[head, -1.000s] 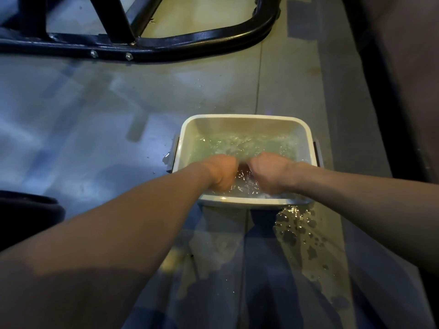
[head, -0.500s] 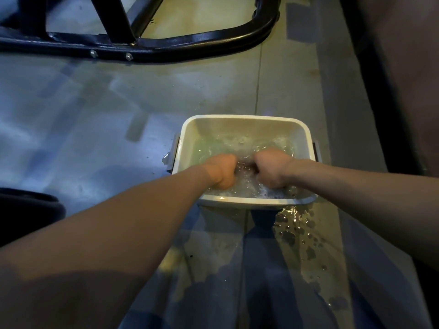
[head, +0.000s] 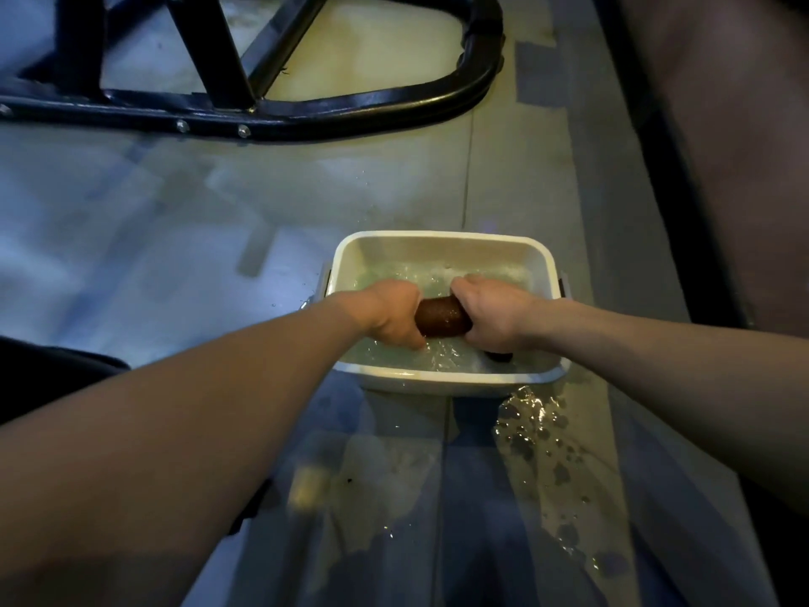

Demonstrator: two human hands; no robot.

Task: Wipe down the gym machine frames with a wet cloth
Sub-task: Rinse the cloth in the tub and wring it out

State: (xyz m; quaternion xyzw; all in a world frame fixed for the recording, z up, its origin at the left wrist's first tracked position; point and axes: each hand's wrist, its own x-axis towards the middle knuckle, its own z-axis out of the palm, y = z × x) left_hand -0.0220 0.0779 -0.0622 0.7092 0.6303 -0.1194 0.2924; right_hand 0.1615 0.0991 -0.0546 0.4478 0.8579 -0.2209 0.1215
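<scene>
A white rectangular tub of water stands on the floor in front of me. Over it, my left hand and my right hand each grip one end of a brown cloth rolled into a thick wet sausage. The cloth's middle shows between my fists; its ends are hidden inside them. Water ripples below the cloth. The black gym machine frame, a curved tube with bolts and upright struts, lies on the floor beyond the tub.
Spilled water pools on the floor at the tub's near right corner. A dark wall or panel runs along the right. A dark rounded object sits at the left edge.
My hands have risen out of the water and drawn apart, bringing the rolled brown cloth into sight between them. Earlier they were close together in the churning water.
</scene>
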